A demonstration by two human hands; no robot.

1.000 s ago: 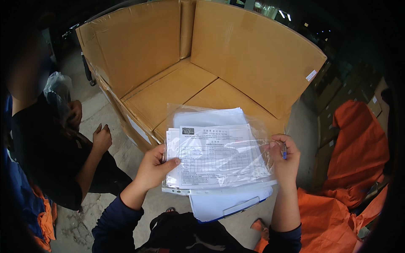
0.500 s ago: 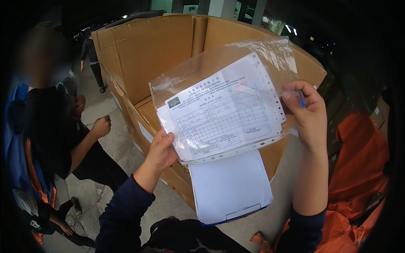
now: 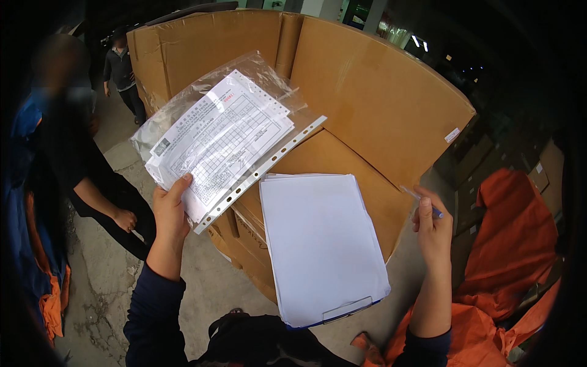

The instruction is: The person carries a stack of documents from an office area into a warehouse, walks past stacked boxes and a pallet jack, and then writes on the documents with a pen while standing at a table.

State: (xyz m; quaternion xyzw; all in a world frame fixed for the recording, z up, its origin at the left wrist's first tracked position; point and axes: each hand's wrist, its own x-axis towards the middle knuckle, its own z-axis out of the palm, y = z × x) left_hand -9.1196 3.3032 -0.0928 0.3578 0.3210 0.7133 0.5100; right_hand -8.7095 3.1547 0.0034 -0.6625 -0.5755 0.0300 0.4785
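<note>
My left hand (image 3: 170,213) is closed on the lower left corner of a clear punched plastic sleeve (image 3: 262,175), thumb on top. Inside the sleeve lie printed forms (image 3: 223,137) with a grid and handwriting. My right hand (image 3: 433,231) pinches a pen (image 3: 436,211) with a blue end, its thin tip pointing left, apart from the paper. Between my hands, a clipboard (image 3: 367,304) bears a stack of white sheets (image 3: 324,241), its clip toward me. Neither hand touches it.
A big open cardboard box (image 3: 379,92) stands right in front of me. To the left is a person in black (image 3: 79,159); another person (image 3: 125,76) is farther back. Orange tarpaulin (image 3: 507,238) covers things at the right, with cartons (image 3: 474,165) behind it.
My left hand has drawn the sleeve left and tilted it, uncovering the white sheets. My right hand has come off the sleeve and moved lower, still with the pen.
</note>
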